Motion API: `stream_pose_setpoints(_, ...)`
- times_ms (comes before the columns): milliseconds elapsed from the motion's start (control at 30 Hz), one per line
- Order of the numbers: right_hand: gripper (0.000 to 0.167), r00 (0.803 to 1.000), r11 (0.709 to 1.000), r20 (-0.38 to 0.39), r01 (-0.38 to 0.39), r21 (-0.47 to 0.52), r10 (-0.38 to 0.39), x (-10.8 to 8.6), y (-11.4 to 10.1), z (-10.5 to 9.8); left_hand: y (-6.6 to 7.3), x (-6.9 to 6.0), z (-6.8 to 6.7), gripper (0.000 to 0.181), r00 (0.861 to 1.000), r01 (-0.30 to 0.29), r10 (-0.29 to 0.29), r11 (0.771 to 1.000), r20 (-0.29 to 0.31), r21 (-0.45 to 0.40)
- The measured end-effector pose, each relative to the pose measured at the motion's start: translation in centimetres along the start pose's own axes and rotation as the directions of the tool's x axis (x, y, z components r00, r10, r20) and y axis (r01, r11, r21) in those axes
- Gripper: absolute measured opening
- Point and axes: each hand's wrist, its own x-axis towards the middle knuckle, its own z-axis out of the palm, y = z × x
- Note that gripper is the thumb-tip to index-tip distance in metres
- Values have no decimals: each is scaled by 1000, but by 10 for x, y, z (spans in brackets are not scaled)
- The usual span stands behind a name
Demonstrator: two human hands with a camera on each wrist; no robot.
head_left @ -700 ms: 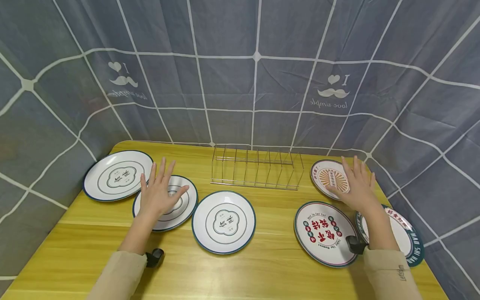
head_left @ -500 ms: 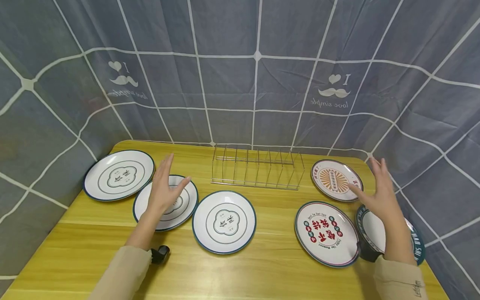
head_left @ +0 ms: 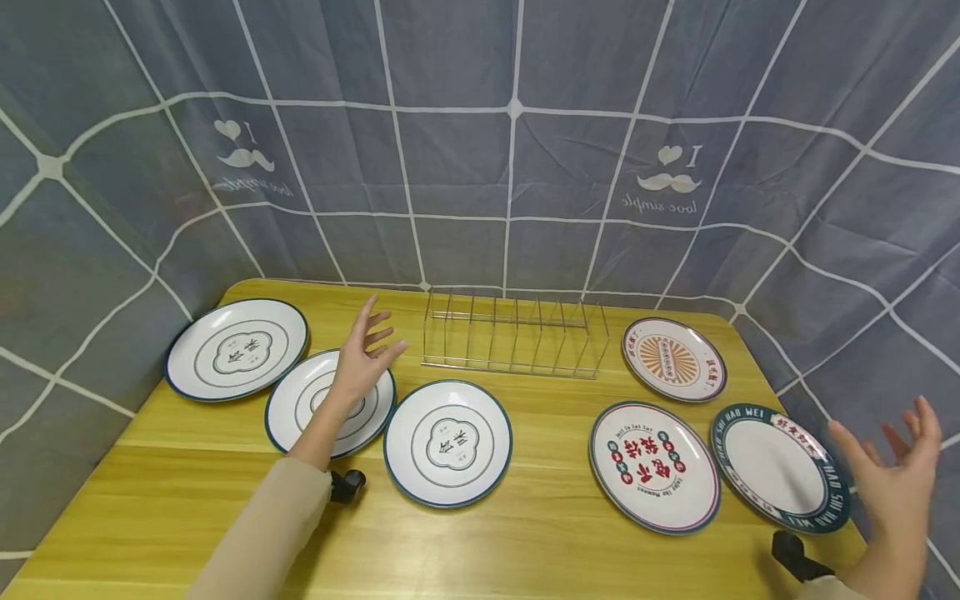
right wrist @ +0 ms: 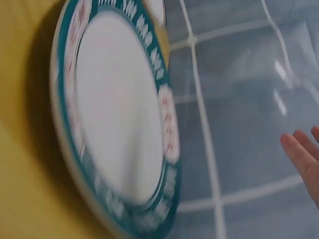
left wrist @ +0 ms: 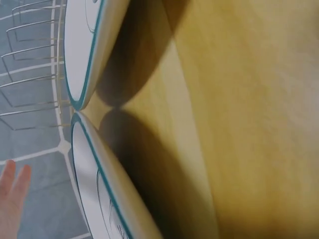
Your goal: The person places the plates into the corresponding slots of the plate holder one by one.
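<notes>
Bench of yellow wood grain; left grip and right grip apart, both loosely spread.
Under the left grip's wrist lies a round white blue-rimmed plate; to that grip's right, a silvery wire rack; near the right grip, on its left, a round white plate with a teal lettered rim.

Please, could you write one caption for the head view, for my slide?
Six plates and a rack on a table; left hand and right hand holding nothing.
</notes>
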Motion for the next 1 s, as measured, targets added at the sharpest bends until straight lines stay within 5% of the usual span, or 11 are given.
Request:
stream_pose_setpoints(200, 92, 977, 995, -198, -91, -43, 81, 3, 48, -15, -21, 15, 7, 77, 1000, 7, -6, 999, 22, -44)
stream_pose_setpoints(400, 82, 945, 979, -279, -195, -65, 170, -8, 79, -18, -7, 20, 13, 75, 997, 54, -49, 994, 54, -97)
stream_pose_setpoints(600, 79, 950, 976, -258, -202, -78, 176, -34, 77, -21, -31, 33, 20, 73, 997, 58, -51, 988, 54, -144)
stream_pose_setpoints(767, 82, 967, 969, -165, -216, -118, 196, -49, 66, -21, -36, 36, 25, 71, 997, 60, -53, 989, 55, -137)
stream_pose_setpoints(1000, 89, 929, 920, -23, -370, -133, 370, -50, 59, -16, -39, 40, 30, 69, 995, 88, -80, 981, 56, -172)
